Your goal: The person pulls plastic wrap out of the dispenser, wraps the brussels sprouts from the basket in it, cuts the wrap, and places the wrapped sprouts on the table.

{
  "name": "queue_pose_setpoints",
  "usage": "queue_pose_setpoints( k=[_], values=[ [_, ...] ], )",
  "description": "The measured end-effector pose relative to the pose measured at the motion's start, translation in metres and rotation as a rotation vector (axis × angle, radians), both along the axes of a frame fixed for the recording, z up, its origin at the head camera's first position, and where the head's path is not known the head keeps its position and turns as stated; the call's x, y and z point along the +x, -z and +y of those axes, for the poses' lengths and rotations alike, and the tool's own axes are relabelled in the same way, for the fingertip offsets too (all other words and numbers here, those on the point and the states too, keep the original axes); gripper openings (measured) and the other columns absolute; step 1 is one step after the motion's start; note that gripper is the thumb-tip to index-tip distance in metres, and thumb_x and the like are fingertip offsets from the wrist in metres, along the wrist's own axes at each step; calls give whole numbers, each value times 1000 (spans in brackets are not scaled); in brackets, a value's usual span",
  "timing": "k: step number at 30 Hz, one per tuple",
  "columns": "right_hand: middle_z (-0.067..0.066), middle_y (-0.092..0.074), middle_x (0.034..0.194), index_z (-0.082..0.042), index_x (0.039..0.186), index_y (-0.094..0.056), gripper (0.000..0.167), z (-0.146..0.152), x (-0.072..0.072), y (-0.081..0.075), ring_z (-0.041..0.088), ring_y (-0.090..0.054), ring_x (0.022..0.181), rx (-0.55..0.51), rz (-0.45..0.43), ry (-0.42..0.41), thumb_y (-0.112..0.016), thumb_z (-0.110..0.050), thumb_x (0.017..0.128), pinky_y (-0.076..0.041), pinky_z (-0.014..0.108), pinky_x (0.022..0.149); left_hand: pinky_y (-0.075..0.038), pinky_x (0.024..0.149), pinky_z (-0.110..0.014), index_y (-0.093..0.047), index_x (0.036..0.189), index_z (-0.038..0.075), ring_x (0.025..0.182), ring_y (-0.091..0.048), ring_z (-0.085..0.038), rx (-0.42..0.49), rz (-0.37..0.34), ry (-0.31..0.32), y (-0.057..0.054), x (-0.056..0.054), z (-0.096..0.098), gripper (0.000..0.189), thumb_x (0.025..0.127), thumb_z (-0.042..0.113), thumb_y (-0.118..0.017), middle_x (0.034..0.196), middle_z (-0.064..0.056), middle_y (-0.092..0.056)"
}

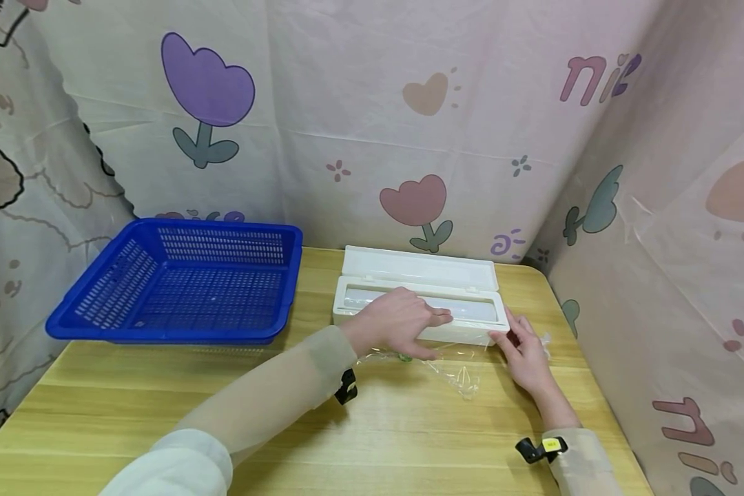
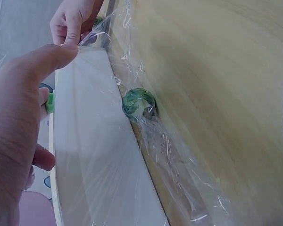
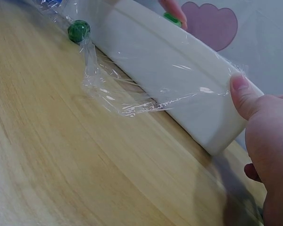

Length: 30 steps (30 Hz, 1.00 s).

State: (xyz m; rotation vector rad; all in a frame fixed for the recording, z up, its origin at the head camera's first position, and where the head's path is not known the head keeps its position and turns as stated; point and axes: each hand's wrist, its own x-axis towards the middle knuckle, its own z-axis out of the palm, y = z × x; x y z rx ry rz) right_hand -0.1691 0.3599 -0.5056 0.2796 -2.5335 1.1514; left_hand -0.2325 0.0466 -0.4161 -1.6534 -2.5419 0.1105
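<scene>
A long white cling film dispenser (image 1: 455,335) lies on the table with a pale roll (image 1: 465,308) inside. My left hand (image 1: 403,320) reaches over it, index finger stretched along the top. In the left wrist view a finger touches a bright green slider (image 2: 50,102), while the thumb stays apart from it. My right hand (image 1: 523,355) grips the dispenser's right end, thumb on the near side. Clear cling film (image 3: 118,101) drapes down the front onto the table. A small round green item, like a Brussels sprout (image 2: 137,103), sits in the film before the dispenser.
The dispenser's lid (image 1: 418,269) stands folded back near the patterned curtain (image 1: 347,103). To the left is a blue plastic basket (image 1: 173,335). Wooden tabletop (image 1: 409,441) extends toward me, its right edge close to my right hand.
</scene>
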Motion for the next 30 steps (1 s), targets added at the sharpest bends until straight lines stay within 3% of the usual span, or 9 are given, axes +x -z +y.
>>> queue_pose_setpoints(
  k=[4, 15, 22, 30],
  values=[
    [8, -55, 104, 1, 159, -42, 62, 0, 0, 0, 11, -47, 86, -8, -1, -5, -69, -9, 104, -40, 15, 73, -28, 46, -28, -50, 160, 27, 52, -28, -9, -9, -7, -2, -2, 0, -3, 82, 94, 76, -55, 147, 10, -61],
    [7, -53, 101, -1, 159, -42, 61, 1, 1, 0, 11, -46, 84, -5, 6, -5, -68, -9, 104, -40, 17, 71, -28, 47, -28, -52, 159, 25, 49, -25, -9, 17, -45, -6, -4, 1, -16, 81, 93, 72, -60, 138, 8, -69],
    [7, -53, 102, -2, 160, -43, 61, 2, 1, 1, 12, -45, 83, -7, 16, -15, -67, -7, 104, -40, 17, 70, -24, 46, -27, -51, 159, 25, 49, -20, -8, 7, -46, 4, -4, 0, -24, 81, 95, 73, -59, 150, 10, -59],
    [6, -53, 100, 0, 158, -44, 61, 1, 1, 2, 11, -45, 82, -6, 29, -14, -69, -6, 103, -39, 17, 69, -25, 45, -28, -51, 158, 24, 49, -22, -8, 19, -62, 15, -3, -3, -30, 80, 95, 72, -60, 151, 12, -57]
  ],
)
